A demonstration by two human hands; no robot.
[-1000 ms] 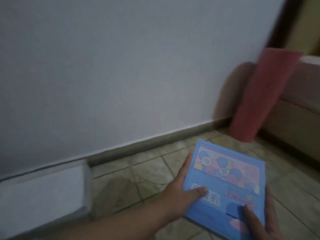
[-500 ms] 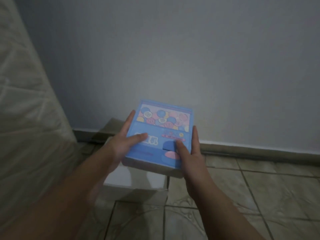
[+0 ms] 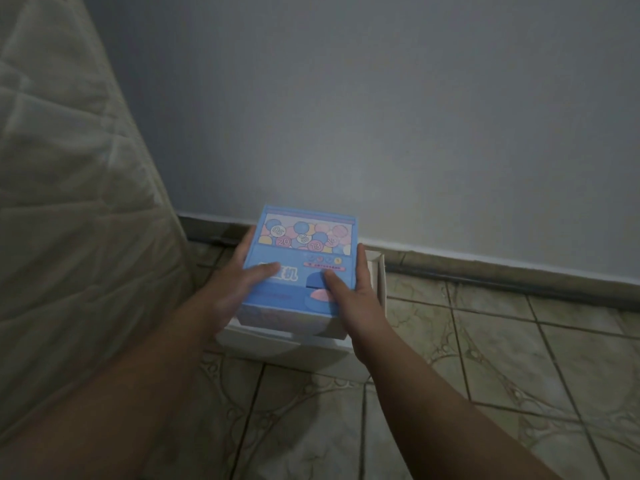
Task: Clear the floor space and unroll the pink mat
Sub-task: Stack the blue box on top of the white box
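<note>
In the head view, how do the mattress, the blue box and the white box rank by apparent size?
1. mattress, largest.
2. blue box.
3. white box, mostly hidden under the blue box, so ranks 2 and 3 are unsure.

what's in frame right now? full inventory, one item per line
blue box: 1, blue with pink, yellow and numbered balls printed on top, held over the white box by the wall
white box: 1, white, on the floor against the skirting, under the blue box
mattress: 1, beige quilted, leaning at left
wall: 1, grey-white, behind
skirting: 1 strip, dark, at the wall's foot
floor tiles: many, beige patterned, lower right
hands: 2; left hand grips the blue box's left side, right hand its right side, thumbs on top
</note>
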